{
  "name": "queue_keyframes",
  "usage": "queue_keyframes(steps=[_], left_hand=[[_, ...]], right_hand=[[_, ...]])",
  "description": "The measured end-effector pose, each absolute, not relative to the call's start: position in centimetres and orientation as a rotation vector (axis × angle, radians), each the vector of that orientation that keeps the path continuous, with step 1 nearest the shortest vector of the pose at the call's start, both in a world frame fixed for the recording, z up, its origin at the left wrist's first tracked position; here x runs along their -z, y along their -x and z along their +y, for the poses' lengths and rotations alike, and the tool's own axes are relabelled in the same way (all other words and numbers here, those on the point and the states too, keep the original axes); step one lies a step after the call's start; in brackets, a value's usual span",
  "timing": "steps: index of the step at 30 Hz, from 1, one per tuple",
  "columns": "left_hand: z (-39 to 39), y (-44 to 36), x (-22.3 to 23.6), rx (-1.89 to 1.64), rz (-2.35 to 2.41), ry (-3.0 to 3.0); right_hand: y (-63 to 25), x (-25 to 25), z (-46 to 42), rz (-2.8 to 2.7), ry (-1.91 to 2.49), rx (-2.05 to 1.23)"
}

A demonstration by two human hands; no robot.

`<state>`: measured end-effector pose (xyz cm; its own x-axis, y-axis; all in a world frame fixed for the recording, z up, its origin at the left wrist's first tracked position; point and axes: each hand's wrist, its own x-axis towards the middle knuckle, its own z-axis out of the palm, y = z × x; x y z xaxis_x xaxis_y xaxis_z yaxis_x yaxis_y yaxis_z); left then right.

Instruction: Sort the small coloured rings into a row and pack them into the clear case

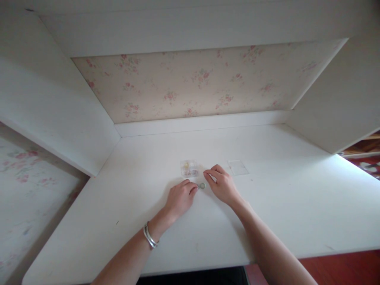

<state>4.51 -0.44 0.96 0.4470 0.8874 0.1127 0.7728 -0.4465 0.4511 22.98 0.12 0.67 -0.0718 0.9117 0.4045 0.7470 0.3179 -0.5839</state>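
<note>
Pinching greenish ring (202, 185): left grip (181, 196) | right grip (222, 187): narrow, contents unclear | clear box (193, 164): small pieces (186, 164)

Looks like someone's home to me, since there's pink-flower wallpaper (204, 85) on the far side and a similar print (26, 170) on the left. Desk (291, 194) is plain white, boxed in by white panels (329, 95) left and right, pretty homey, plus some red floor (341, 267) near right.

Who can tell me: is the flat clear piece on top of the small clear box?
No, the flat clear piece lies on the white table, apart from the small clear box, to its right in the picture.
</note>
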Motion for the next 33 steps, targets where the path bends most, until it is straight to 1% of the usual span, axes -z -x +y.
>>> queue_keyframes(steps=[5,10,13,17,20,26,33], left_hand=[[0.1,-4.2,-1.1,-0.657,1.343,-2.286],[1.8,-4.5,-1.8,-0.784,1.334,-2.316],[3.2,-5.1,-2.2,-0.764,1.384,-2.374],[4.9,-5.4,-2.2,-0.648,1.429,-2.419],[5.3,-4.6,-2.0,-0.667,1.403,-2.404],[3.6,-1.5,-1.7,-0.851,1.400,-2.160],[0.7,-0.1,-0.8,-0.808,1.334,-1.954]], right_hand=[[-23.1,-0.8,0.0,-1.880,1.432,-0.318],[-23.1,-1.1,-0.3,-2.059,1.326,-0.321],[-23.1,-1.2,-0.5,-2.114,1.307,-0.281],[-23.1,-1.1,-0.5,-2.134,1.313,-0.254],[-23.1,-1.0,-0.5,-2.144,1.311,-0.252],[-22.8,-1.0,-0.7,-2.237,1.284,-0.272],[-22.0,-0.7,-0.8,-2.373,1.316,-0.225]])
